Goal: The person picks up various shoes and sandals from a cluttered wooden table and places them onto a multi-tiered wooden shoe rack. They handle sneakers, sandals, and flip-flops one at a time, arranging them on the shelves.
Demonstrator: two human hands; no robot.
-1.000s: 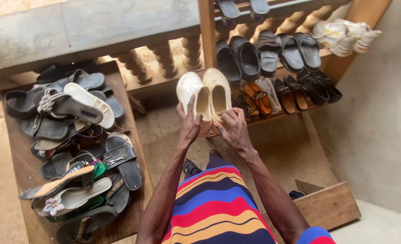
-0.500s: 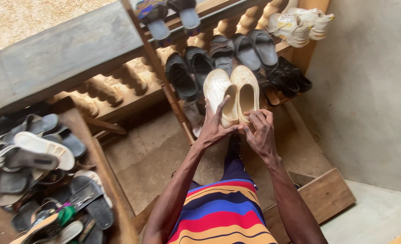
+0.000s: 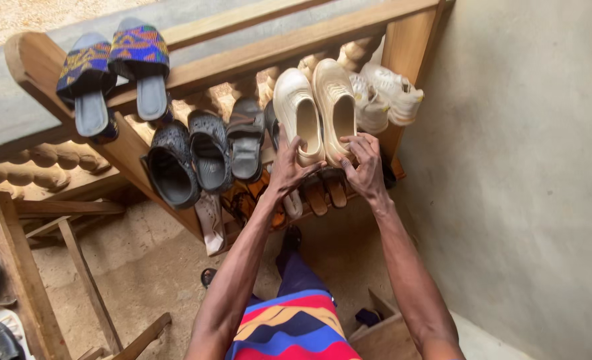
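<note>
At upper centre of the frame, my left hand [image 3: 288, 168] grips the heel of the left cream slip-on shoe [image 3: 298, 119] and my right hand [image 3: 364, 167] the right one [image 3: 336, 107], so I should keep them level and paired above the wooden shoe rack [image 3: 402, 40], beside the white sneakers [image 3: 386, 97].

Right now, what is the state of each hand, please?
Left hand: closed on the heel of the left cream shoe.
Right hand: closed on the heel of the right cream shoe.
</note>
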